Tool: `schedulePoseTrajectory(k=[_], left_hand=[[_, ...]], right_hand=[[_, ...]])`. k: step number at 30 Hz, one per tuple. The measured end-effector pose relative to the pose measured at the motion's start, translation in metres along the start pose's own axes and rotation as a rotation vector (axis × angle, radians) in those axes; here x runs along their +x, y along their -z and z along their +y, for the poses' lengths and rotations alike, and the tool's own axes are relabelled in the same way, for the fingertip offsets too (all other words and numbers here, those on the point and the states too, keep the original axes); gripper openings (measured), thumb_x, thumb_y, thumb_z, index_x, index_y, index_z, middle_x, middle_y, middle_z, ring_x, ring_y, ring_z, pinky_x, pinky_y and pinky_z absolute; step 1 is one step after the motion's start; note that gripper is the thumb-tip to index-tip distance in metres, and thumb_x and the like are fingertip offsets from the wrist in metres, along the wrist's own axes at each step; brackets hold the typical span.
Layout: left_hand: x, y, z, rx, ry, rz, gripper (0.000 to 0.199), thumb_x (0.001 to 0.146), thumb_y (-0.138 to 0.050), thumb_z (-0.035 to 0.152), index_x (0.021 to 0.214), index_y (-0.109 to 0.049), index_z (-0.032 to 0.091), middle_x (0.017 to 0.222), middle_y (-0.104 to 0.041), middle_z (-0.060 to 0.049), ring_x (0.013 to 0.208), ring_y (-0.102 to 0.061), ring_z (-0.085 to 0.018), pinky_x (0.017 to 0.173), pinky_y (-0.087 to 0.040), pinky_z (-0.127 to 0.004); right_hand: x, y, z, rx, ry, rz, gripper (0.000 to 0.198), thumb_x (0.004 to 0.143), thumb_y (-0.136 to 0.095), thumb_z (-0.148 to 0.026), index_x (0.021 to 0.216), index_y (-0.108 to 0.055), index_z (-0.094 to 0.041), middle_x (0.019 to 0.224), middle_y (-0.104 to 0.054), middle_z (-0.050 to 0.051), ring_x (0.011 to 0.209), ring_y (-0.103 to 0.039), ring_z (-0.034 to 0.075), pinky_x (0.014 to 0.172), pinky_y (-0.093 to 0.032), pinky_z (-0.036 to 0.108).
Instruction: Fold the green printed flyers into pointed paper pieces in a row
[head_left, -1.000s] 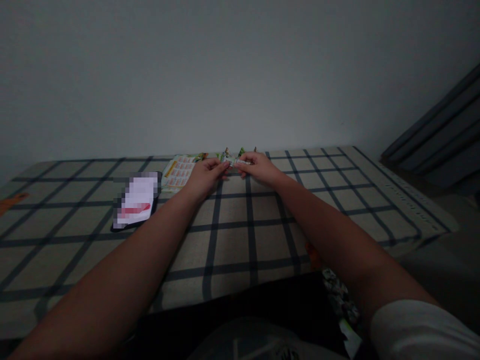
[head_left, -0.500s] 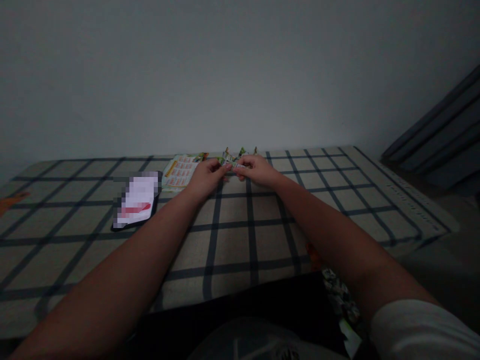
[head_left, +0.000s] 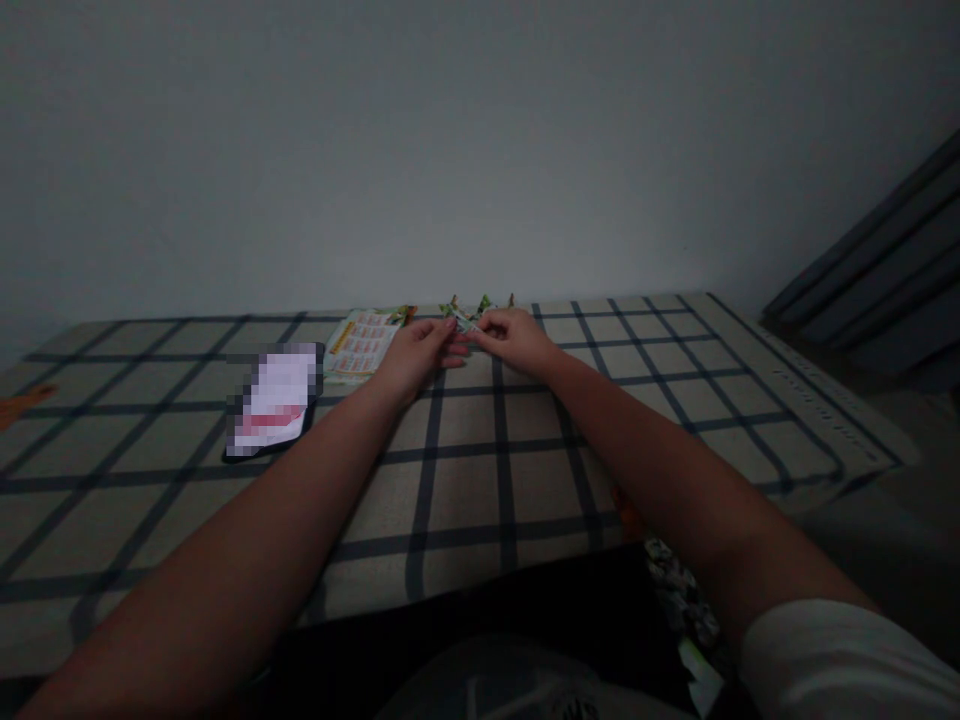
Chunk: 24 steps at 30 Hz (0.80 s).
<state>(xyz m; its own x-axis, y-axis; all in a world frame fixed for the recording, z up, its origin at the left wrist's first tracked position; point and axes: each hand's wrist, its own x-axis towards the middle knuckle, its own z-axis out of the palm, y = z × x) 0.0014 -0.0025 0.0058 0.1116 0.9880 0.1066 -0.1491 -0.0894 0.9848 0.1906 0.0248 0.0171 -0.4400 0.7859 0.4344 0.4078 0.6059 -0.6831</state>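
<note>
- Small paper piece [head_left: 466, 324] between the hands, above the far part of the tablecloth [head_left: 465, 490]
- Its long axis runs roughly sideways, right end tipped nearer the person
- Right hand [head_left: 517, 338] pinches that end
- Left hand [head_left: 421, 352] at the other end, fingers parted; cannot tell whether it grips
</note>
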Motion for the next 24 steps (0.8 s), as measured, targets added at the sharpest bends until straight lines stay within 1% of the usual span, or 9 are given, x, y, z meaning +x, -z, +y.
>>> schedulePoseTrajectory(k=[4, 8, 10, 13, 15, 17, 19, 22, 24], left_hand=[[-0.0002, -0.0018, -0.0002, -0.03, 0.038, 0.013, 0.03, 0.086, -0.08, 0.041, 0.086, -0.07, 0.013, 0.084, -0.075, -0.008, 0.076, -0.072, -0.014, 0.073, -0.062, -0.025], [-0.0026, -0.0043, 0.0012, -0.013, 0.056, -0.004, 0.03, 0.085, -0.082, 0.04, 0.087, -0.07, 0.012, 0.089, -0.076, -0.01, 0.083, -0.074, -0.015, 0.082, -0.062, -0.027], [-0.0033, -0.0052, 0.0018, -0.012, 0.072, 0.004, 0.028, 0.087, -0.08, 0.039, 0.085, -0.069, 0.013, 0.089, -0.076, -0.009, 0.081, -0.074, -0.015, 0.083, -0.062, -0.028], [-0.0034, -0.0055, 0.0021, -0.035, 0.079, 0.019, 0.021, 0.09, -0.075, 0.033, 0.083, -0.069, 0.014, 0.086, -0.075, -0.007, 0.079, -0.073, -0.014, 0.082, -0.063, -0.029], [-0.0032, -0.0052, 0.0021, -0.039, 0.068, 0.017, 0.017, 0.09, -0.073, 0.03, 0.084, -0.07, 0.014, 0.088, -0.075, -0.007, 0.081, -0.073, -0.014, 0.083, -0.063, -0.029], [-0.0033, -0.0049, 0.002, -0.019, 0.056, 0.005, 0.015, 0.09, -0.071, 0.028, 0.087, -0.071, 0.014, 0.091, -0.076, -0.008, 0.084, -0.073, -0.015, 0.083, -0.063, -0.03], [-0.0039, -0.0052, 0.0023, 0.007, 0.05, -0.009, 0.013, 0.089, -0.071, 0.027, 0.088, -0.073, 0.014, 0.093, -0.077, -0.008, 0.084, -0.074, -0.016, 0.083, -0.064, -0.031], [-0.0057, -0.0067, 0.0034, 0.027, 0.039, -0.028, 0.01, 0.086, -0.071, 0.025, 0.089, -0.074, 0.015, 0.095, -0.077, -0.008, 0.085, -0.074, -0.016, 0.083, -0.064, -0.031], [-0.0068, -0.0078, 0.004, 0.034, 0.037, -0.047, 0.013, 0.085, -0.07, 0.024, 0.094, -0.075, 0.016, 0.1, -0.078, -0.008, 0.087, -0.074, -0.017, 0.086, -0.063, -0.032]], right_hand=[[0.0003, 0.0004, 0.0022, -0.111, 0.041, -0.027, 0.025, 0.088, -0.067, -0.037, 0.073, -0.061, -0.018, 0.068, -0.055, -0.001, 0.066, -0.046, 0.014, 0.064, -0.031, 0.028], [0.0006, 0.0011, 0.0035, -0.137, 0.05, -0.033, 0.021, 0.088, -0.067, -0.032, 0.073, -0.062, -0.018, 0.068, -0.056, 0.0, 0.068, -0.046, 0.015, 0.065, -0.031, 0.028], [0.0003, 0.0009, 0.0046, -0.129, 0.059, -0.044, 0.023, 0.087, -0.07, -0.037, 0.075, -0.063, -0.018, 0.069, -0.057, 0.0, 0.069, -0.047, 0.015, 0.065, -0.032, 0.028], [-0.0007, 0.001, 0.0055, -0.099, 0.075, -0.073, 0.03, 0.086, -0.073, -0.046, 0.082, -0.067, -0.017, 0.073, -0.059, 0.001, 0.071, -0.049, 0.015, 0.066, -0.033, 0.027], [-0.0013, 0.0018, 0.0049, -0.097, 0.087, -0.079, 0.032, 0.091, -0.068, -0.048, 0.087, -0.068, -0.017, 0.076, -0.061, 0.001, 0.071, -0.05, 0.015, 0.067, -0.033, 0.028], [-0.0016, 0.0028, 0.0037, -0.108, 0.089, -0.072, 0.03, 0.096, -0.06, -0.045, 0.088, -0.068, -0.016, 0.077, -0.062, 0.002, 0.072, -0.051, 0.016, 0.067, -0.033, 0.028], [-0.0013, 0.0033, 0.0032, -0.116, 0.078, -0.066, 0.027, 0.098, -0.057, -0.039, 0.087, -0.068, -0.016, 0.078, -0.063, 0.002, 0.073, -0.052, 0.016, 0.068, -0.034, 0.028], [-0.0006, 0.0027, 0.0057, -0.09, 0.052, -0.034, 0.019, 0.096, -0.057, -0.031, 0.09, -0.068, -0.016, 0.081, -0.065, 0.003, 0.073, -0.054, 0.016, 0.069, -0.036, 0.028], [0.0, 0.0018, 0.0088, -0.039, 0.038, 0.005, 0.014, 0.094, -0.058, -0.027, 0.097, -0.067, -0.017, 0.085, -0.067, 0.004, 0.075, -0.057, 0.017, 0.07, -0.038, 0.028]])
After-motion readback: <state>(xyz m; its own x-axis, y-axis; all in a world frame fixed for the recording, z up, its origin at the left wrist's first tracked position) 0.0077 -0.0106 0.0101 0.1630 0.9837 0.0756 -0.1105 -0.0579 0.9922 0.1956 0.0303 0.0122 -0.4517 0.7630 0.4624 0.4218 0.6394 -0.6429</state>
